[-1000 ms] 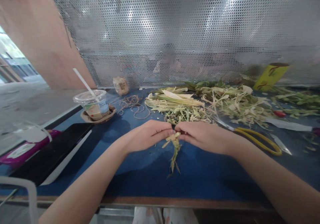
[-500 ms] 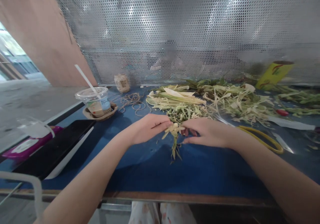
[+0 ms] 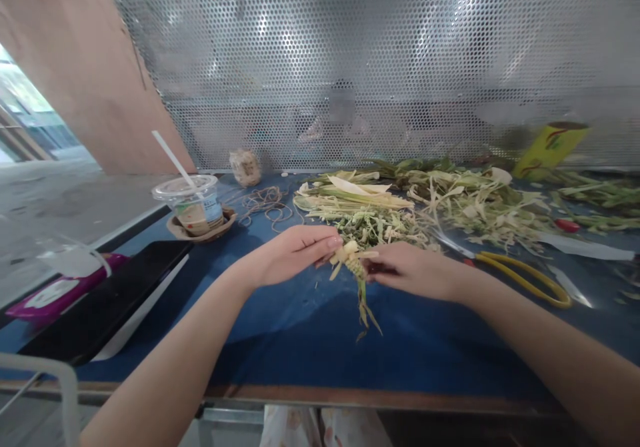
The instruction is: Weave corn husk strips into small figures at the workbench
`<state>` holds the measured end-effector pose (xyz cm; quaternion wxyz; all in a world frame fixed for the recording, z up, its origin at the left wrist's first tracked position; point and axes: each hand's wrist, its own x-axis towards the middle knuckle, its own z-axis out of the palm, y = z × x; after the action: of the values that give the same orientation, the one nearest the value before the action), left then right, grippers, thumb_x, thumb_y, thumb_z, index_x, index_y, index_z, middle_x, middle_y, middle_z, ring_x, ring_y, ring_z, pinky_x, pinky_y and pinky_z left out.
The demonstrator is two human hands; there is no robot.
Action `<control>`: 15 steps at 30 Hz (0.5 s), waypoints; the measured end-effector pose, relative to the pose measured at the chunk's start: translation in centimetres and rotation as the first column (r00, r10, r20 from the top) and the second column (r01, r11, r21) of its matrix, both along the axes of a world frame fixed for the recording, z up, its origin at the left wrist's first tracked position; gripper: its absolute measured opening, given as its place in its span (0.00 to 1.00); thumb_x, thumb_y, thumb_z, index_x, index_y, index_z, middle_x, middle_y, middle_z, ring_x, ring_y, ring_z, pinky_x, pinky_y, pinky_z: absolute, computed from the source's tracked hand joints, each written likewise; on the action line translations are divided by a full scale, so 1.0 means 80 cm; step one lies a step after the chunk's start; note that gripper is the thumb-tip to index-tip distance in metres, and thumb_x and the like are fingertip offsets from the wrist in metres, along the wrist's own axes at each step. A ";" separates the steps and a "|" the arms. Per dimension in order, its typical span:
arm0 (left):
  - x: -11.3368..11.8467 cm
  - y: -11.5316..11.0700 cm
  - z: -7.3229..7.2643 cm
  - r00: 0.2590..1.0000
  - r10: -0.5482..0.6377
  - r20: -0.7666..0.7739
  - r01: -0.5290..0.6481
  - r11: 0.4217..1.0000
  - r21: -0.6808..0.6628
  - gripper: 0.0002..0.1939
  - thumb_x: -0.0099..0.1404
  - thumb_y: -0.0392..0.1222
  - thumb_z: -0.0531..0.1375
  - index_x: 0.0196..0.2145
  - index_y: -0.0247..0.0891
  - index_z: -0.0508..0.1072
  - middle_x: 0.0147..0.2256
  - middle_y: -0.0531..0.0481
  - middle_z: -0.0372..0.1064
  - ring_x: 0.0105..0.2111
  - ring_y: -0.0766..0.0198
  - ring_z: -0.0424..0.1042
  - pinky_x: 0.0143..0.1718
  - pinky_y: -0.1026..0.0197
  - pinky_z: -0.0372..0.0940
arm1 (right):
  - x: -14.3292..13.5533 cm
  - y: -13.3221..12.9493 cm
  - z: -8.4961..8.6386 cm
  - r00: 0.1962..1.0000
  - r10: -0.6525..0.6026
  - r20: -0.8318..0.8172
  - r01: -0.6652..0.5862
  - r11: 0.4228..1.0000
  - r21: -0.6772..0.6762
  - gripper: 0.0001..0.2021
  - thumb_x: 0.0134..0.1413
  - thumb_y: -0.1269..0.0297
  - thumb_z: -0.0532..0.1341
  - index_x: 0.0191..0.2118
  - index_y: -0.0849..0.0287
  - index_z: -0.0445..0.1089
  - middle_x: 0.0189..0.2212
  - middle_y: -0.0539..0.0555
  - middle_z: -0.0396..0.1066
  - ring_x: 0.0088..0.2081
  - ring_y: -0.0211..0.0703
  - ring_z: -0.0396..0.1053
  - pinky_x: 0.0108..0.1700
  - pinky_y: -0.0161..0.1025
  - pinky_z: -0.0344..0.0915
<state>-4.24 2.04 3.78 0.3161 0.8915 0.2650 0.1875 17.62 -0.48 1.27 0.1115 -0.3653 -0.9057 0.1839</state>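
Observation:
Between my two hands, low over the blue tabletop, is a small bundle of pale plant strips [image 3: 356,266], with thin green ends hanging down. It looks braided in its middle. My left hand [image 3: 295,254] pinches its upper left side between thumb and fingers. From the right, my right hand [image 3: 407,270] has its fingers closed on the bundle's other side; the fingertips are partly hidden. Just behind the hands lies a heap of short green plant bits [image 3: 373,226], and beyond it a pile of long pale husk-like strips [image 3: 350,197].
Scissors with yellow handles [image 3: 525,277] lie on the right. More dried leaves [image 3: 470,200] and a yellow tube [image 3: 550,150] are behind. At left sit a lidded drink cup [image 3: 193,207], loose twine [image 3: 265,204], a black phone-like slab [image 3: 115,300] and a purple packet [image 3: 60,287]. A perforated metal panel [image 3: 325,47] stands behind.
The bundle has tilted, its hanging ends swinging down and right. My right hand's fingers have closed in from a looser, more spread pose. My left hand stays nearly in place.

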 end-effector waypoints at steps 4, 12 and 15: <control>-0.004 0.005 0.001 0.998 -0.062 0.001 0.062 0.996 0.058 0.15 0.66 0.43 0.44 0.24 0.36 0.59 0.30 0.52 0.56 0.32 0.68 0.58 0.38 0.66 0.55 | 0.006 0.000 0.005 0.986 -0.053 -0.156 0.036 0.993 -0.114 0.03 0.52 0.70 0.53 0.32 0.60 0.64 0.23 0.48 0.64 0.24 0.32 0.61 0.28 0.29 0.59; 0.006 -0.001 -0.003 0.977 -0.179 -0.114 0.174 0.983 -0.049 0.15 0.66 0.42 0.45 0.24 0.36 0.60 0.41 0.46 0.55 0.49 0.63 0.55 0.47 0.65 0.53 | 0.004 -0.003 0.005 0.930 -0.116 -0.349 0.074 0.989 -0.131 0.04 0.51 0.70 0.54 0.31 0.61 0.65 0.27 0.50 0.66 0.27 0.33 0.64 0.30 0.30 0.61; 0.013 -0.004 -0.006 0.981 -0.175 -0.084 0.171 0.984 -0.044 0.15 0.66 0.42 0.45 0.24 0.35 0.60 0.40 0.48 0.54 0.44 0.66 0.57 0.46 0.67 0.54 | 0.001 -0.003 0.004 0.923 -0.128 -0.364 0.087 0.988 -0.128 0.03 0.50 0.71 0.54 0.30 0.61 0.65 0.24 0.49 0.65 0.24 0.32 0.62 0.27 0.29 0.59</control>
<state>-3.18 1.74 3.28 0.3354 0.9126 0.2034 0.1155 17.68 -0.71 1.61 0.2704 -0.3787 -0.8354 0.2924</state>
